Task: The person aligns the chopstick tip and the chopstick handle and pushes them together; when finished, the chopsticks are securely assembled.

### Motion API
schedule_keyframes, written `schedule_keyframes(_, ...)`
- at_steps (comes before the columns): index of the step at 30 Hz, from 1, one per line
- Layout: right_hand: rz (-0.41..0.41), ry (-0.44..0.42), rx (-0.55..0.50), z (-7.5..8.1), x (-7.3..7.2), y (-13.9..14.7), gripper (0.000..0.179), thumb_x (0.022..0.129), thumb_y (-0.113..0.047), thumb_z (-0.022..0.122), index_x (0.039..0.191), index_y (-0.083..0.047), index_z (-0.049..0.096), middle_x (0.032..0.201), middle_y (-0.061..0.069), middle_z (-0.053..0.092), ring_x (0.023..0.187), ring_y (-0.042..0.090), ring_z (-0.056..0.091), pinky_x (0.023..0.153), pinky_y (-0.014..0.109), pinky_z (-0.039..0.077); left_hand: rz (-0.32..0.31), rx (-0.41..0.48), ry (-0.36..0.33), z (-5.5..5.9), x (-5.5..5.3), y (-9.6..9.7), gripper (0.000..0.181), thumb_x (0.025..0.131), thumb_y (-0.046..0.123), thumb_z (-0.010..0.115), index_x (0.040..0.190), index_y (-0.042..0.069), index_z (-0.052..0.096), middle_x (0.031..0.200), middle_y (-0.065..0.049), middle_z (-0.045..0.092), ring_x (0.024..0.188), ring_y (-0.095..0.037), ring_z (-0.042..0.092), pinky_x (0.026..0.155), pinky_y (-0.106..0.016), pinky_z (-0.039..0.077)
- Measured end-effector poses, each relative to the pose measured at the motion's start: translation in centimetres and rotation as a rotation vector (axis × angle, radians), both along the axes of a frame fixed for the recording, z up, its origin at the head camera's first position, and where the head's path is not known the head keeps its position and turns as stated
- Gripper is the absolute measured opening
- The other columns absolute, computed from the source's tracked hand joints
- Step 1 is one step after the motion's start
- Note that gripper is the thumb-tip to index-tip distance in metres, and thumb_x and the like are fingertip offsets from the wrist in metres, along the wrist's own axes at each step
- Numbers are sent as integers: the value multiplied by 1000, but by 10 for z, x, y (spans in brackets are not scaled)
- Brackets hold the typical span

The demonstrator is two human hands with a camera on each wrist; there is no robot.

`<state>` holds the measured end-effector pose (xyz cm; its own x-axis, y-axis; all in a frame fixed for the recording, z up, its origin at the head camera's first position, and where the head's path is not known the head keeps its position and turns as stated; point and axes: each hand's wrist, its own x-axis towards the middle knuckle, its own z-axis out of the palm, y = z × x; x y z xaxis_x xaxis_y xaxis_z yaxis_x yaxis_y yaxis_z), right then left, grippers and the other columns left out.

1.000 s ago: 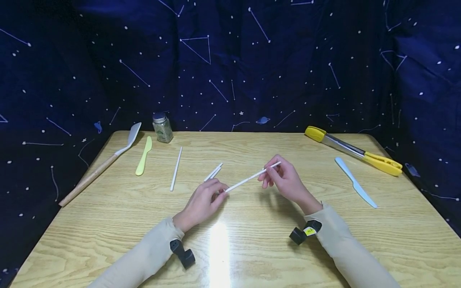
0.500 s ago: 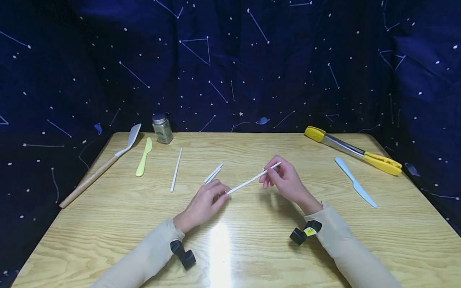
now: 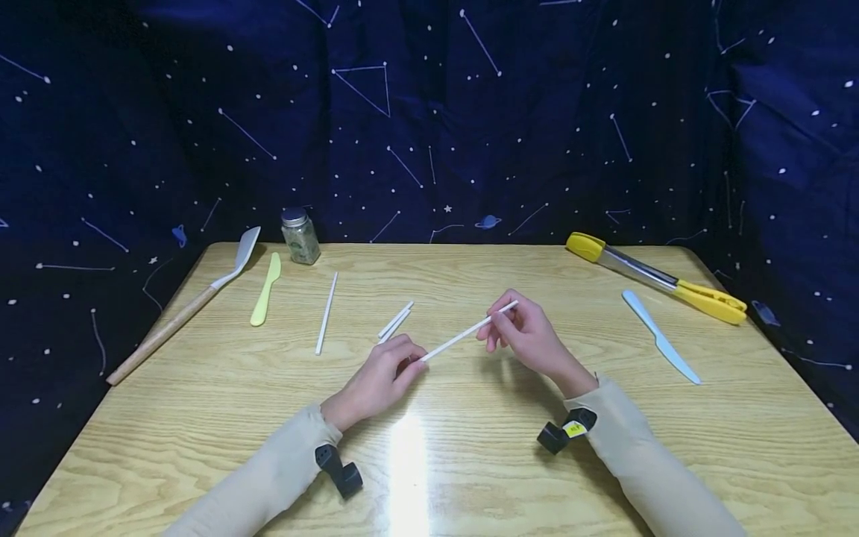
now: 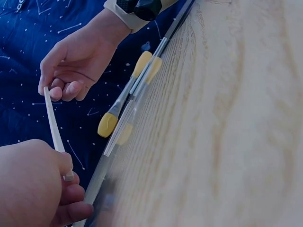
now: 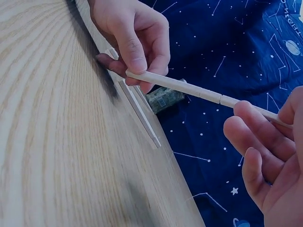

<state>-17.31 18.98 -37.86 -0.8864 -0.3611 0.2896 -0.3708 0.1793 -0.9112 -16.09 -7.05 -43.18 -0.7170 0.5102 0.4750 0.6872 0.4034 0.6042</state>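
Between my two hands a slim white stick point(image 3: 458, 338) slants up to the right, above the table. Its left end is pinched by the thumb and fingers of my left hand point(image 3: 380, 375). Near its other end, my right hand point(image 3: 526, 332) grips it between thumb and fingers, and the tip pokes out past them. In the right wrist view, thin seams ring the middle of the stick point(image 5: 199, 91). Just beyond my left hand lie two short white sticks point(image 3: 394, 323) side by side. Farther left rests a longer white stick point(image 3: 326, 313).
On the left are a spatula point(image 3: 184, 313) with a wooden handle, a pale yellow knife point(image 3: 265, 291) and a glass jar point(image 3: 300, 237) of dried herbs. On the right lie yellow-ended tongs point(image 3: 654, 277) and a light blue knife point(image 3: 661, 337). A dark starry cloth point(image 3: 429, 119) hangs behind the table.
Both hands and the stick stay almost in place. A small mark midway along the stick, visible a second ago in the head view, no longer shows there.
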Motion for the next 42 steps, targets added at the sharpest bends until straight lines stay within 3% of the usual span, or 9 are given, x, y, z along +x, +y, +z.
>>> schedule_keyframes(5, 0, -17, 2, 1, 0, 0, 13, 101, -2, 41, 98, 9, 47, 78, 18, 69, 57, 16, 63, 55, 27, 51, -5, 4, 0, 2, 0, 0, 5, 90, 4, 65, 91, 1, 69, 76, 0, 54, 66, -5, 43, 55, -16, 38)
schedule_keyframes(13, 9, -45, -15, -4, -2, 1, 14, 101, -3, 44, 99, 10, 47, 76, 3, 71, 57, 23, 62, 54, 27, 49, -29, -13, 10, 1, 2, 0, 5, 90, 3, 64, 91, 1, 69, 77, 0, 55, 67, -5, 44, 56, -16, 39)
schedule_keyframes(19, -30, -71, 27, -3, -2, 5, 16, 101, -8, 46, 102, 8, 49, 76, 0, 70, 58, 21, 61, 57, 30, 51, -45, 3, -12, 1, 1, 3, 7, 89, 3, 65, 93, 0, 69, 74, 1, 54, 64, -3, 43, 53, -15, 38)
schedule_keyframes(21, -37, -73, 38, -3, -3, 6, 15, 100, -7, 48, 102, 8, 50, 75, -1, 69, 58, 18, 59, 58, 30, 52, -90, 19, -78, 2, 0, 4, 8, 89, 6, 65, 94, 1, 70, 72, 1, 54, 62, -2, 43, 53, -16, 38)
schedule_keyframes(27, -2, -148, 7, -4, -2, 3, 14, 99, -7, 50, 104, 6, 50, 73, -5, 67, 57, 15, 56, 58, 27, 51, -352, 160, -537, 5, 3, 1, 18, 93, 5, 59, 104, -8, 66, 80, -21, 62, 65, -4, 51, 58, -18, 43)
schedule_keyframes(29, 24, -169, -9, -3, -2, 2, 12, 99, -7, 49, 104, 4, 51, 73, -4, 66, 57, 14, 56, 57, 28, 50, -401, 196, -639, 8, 4, 0, 23, 94, 4, 57, 109, -12, 63, 86, -28, 61, 70, -5, 55, 64, -19, 47)
schedule_keyframes(35, 108, -168, -54, -3, -1, 2, 6, 99, -6, 47, 101, -3, 51, 72, -3, 65, 58, 11, 55, 57, 26, 47, -429, 276, -803, 16, 10, -1, 31, 96, 9, 56, 116, -15, 59, 94, -35, 62, 80, -9, 64, 73, -23, 53)
schedule_keyframes(39, 177, -171, -75, -5, 0, 1, 6, 98, -4, 46, 100, -4, 51, 71, -4, 64, 58, 10, 57, 59, 24, 48, -427, 290, -856, 20, 13, 1, 34, 97, 14, 56, 119, -12, 59, 92, -19, 70, 83, -10, 66, 73, -24, 54)
schedule_keyframes(42, 219, -173, -95, -6, 2, -2, 6, 98, -3, 45, 100, -5, 51, 71, -4, 64, 58, 9, 58, 59, 23, 48, -420, 287, -864, 22, 14, 2, 34, 98, 15, 55, 122, -9, 59, 90, -5, 72, 75, -9, 62, 65, -22, 50)
